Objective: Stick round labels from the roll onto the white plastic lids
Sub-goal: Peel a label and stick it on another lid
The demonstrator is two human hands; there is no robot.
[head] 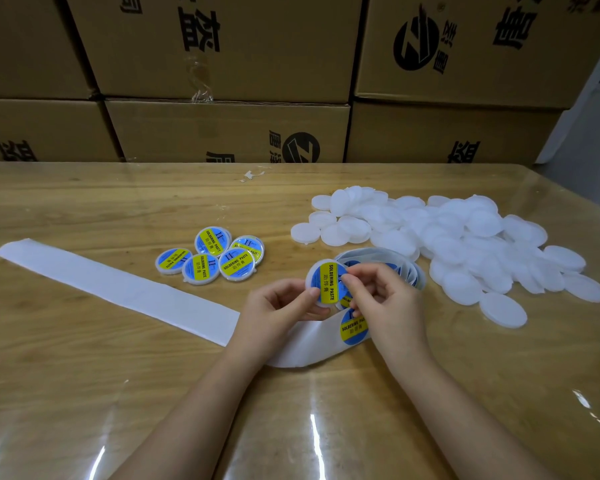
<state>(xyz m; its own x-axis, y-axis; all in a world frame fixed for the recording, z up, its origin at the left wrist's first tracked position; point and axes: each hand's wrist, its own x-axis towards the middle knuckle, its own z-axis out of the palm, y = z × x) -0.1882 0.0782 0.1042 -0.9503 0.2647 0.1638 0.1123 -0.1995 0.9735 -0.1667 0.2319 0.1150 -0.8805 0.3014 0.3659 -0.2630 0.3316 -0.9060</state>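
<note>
My left hand [274, 310] grips a white lid [324, 284] that carries a blue and yellow round label, held tilted above the table. My right hand [378, 296] pinches the same lid at its right edge, thumb on the label face. Under my hands lies the label roll [406, 268], with one label [354, 327] showing on the backing strip [118, 289]. That empty white backing runs off to the left. Several labelled lids [210, 259] lie in a cluster left of centre. A big heap of bare white lids [465, 244] covers the right side.
The wooden table [84, 393] has a glossy clear cover. Stacked cardboard boxes [222, 126] stand along its far edge. A small scrap of paper [252, 175] lies near the back of the table.
</note>
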